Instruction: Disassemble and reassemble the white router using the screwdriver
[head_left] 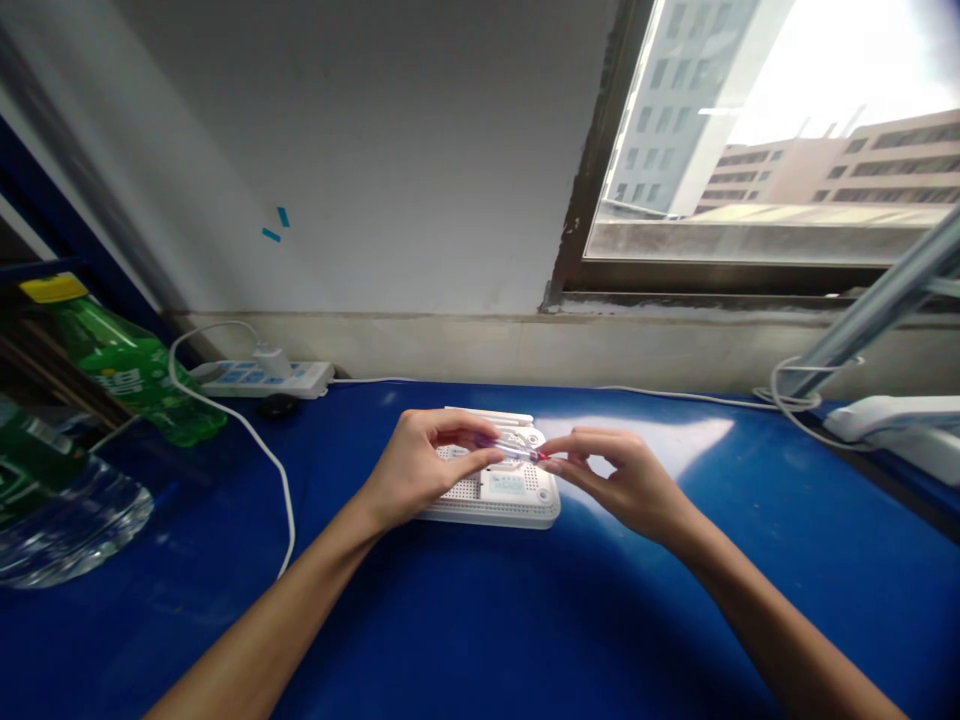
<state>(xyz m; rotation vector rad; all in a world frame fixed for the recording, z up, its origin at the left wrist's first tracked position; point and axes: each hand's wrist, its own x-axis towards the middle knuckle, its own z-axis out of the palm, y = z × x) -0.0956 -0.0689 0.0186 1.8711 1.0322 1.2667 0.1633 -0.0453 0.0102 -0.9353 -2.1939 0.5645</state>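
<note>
Between my two hands is a slim clear stick-like tool (516, 453) with a purple end on the left and a red tip on the right; its exact kind is too small to tell. My left hand (427, 465) pinches the purple end between thumb and fingers. At the red tip, my right hand (622, 475) pinches with thumb and forefinger. Just below the hands lies a white router (487, 515) on the blue table, its vented, labelled underside facing up and folded antennas (517, 417) along the back. My left hand covers part of it.
On the left stand a green bottle (139, 365) with a yellow cap and a large clear bottle (97, 515). A power strip (307, 378) with a plugged-in charger (271, 362) lies by the wall, its white cable (277, 465) crossing the table (480, 630). A metal arm (862, 310) rises at right.
</note>
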